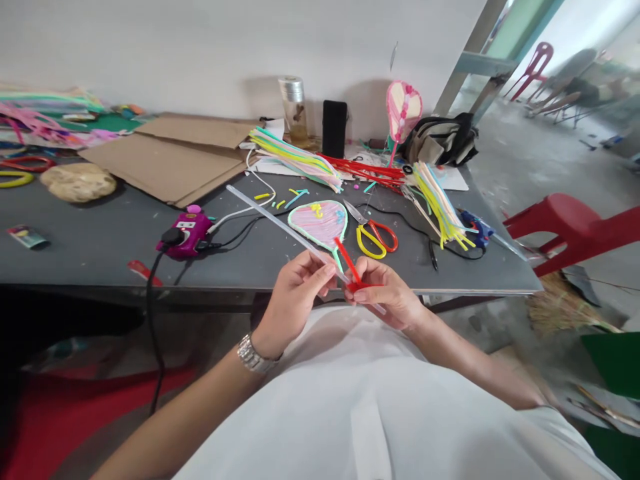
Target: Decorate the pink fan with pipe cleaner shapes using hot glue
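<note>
Long translucent plastic rod (pixel 280 223), judged light, stiff and slick, best held near mid-length, pinched in the closed left hand (pixel 295 297) above the grey counter (pixel 75 243), the closed right hand (pixel 387 293) gripping a thin red plastic strip (pixel 349 261) against it.

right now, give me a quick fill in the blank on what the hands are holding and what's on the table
The left hand holds a long clear rod and has a metal ____ on its wrist.
The right hand pinches a ____ stem.
The scissors on the grey table have one red handle and one ____ handle.

Missing words: watch, red, yellow.
</note>
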Motion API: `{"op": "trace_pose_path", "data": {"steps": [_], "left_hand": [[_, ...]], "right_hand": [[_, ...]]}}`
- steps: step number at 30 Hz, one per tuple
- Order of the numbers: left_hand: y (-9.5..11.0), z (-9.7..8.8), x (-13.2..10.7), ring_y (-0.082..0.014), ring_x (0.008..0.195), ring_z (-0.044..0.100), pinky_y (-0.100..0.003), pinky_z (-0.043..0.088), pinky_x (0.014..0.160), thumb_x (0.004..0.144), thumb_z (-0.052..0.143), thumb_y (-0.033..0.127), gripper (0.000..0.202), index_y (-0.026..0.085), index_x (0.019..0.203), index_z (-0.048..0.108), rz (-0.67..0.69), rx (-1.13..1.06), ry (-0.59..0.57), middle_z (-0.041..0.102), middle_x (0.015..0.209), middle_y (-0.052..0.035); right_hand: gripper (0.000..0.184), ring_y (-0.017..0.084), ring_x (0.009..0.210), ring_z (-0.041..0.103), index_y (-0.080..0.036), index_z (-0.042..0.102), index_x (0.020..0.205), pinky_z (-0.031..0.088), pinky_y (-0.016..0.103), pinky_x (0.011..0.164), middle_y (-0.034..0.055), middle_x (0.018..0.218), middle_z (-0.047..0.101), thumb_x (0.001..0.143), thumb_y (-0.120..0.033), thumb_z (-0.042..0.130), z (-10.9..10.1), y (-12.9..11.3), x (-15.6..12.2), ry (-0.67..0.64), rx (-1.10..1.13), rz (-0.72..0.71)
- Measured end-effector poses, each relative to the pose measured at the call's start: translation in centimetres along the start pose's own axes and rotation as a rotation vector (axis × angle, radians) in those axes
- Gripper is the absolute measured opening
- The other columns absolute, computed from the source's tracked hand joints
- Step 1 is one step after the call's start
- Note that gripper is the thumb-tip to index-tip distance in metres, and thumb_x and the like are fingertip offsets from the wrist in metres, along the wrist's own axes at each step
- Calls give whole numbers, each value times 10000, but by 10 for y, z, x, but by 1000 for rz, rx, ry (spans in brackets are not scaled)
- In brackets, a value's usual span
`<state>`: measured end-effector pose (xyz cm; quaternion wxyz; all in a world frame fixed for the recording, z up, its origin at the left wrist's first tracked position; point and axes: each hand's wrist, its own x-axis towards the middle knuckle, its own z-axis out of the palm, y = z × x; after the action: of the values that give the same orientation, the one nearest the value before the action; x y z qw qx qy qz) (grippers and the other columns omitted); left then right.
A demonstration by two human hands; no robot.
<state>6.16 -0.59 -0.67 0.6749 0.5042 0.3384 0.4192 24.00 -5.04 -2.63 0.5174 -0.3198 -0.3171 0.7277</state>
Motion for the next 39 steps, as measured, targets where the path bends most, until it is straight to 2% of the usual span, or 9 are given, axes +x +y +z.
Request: {"op": "trace_pose_path", "data": {"steps": [4,8,13,21,30,34,36,37,39], "left_hand": [[-2,2,2,-112,634,530,-253,459,619,816,798,382,301,181,760,581,-122,-212,38,576,690,21],[-5,10,3,-122,636,575,-266,511,599,798,816,393,316,178,774,586,-148,-323,31,591,693,20],[-12,16,-1,-126,639,590,-272,541,551,784,832,412,338,179,812,589,-96,-352,91,603,734,19],[-24,17,-7,-123,678,600,-265,544,602,818,806,439,345,188,845,571,-56,-330,162,628,786,12],[-32,15,-19,-105,677,560,-239,510,629,873,775,396,283,184,840,591,44,-303,168,630,779,11],[-30,15,-16,-101,654,575,-230,510,612,891,754,370,255,185,838,586,45,-332,167,628,765,15],[-29,12,-13,-106,661,601,-233,519,617,898,743,359,240,186,838,588,79,-314,207,640,777,12],[-28,11,-12,-113,670,615,-237,525,620,898,741,358,233,186,841,594,105,-283,234,647,782,9],[-25,8,-11,-129,689,639,-245,533,616,889,747,362,228,186,847,608,171,-193,287,661,800,-1]], "right_hand": [[291,194,778,643,-194,698,943,496,331,734,55,859,732,716,-359,777,-1,1,-1,-45,79,18],[234,201,801,637,-192,722,912,509,340,737,49,846,714,698,-286,724,1,3,2,36,137,18],[264,187,800,621,-216,719,899,493,304,682,31,830,709,661,-262,823,7,5,2,61,156,-4],[291,138,678,589,-202,706,827,436,241,573,21,751,712,614,-209,905,10,7,0,127,125,45],[271,108,532,576,-203,630,752,418,224,550,-35,632,665,650,-172,880,10,11,-4,19,50,46],[289,134,604,613,-214,640,839,472,253,596,-17,705,687,682,-272,876,5,8,-2,-3,34,53],[312,172,718,653,-223,661,965,516,296,649,19,833,713,747,-376,823,0,6,-3,48,-29,7],[317,189,787,667,-229,661,1027,532,317,684,35,903,716,790,-400,782,-2,5,-5,108,-113,-64],[271,209,914,668,-239,654,1095,542,353,771,57,1026,699,860,-357,718,-3,2,-9,253,-432,-305]]}}
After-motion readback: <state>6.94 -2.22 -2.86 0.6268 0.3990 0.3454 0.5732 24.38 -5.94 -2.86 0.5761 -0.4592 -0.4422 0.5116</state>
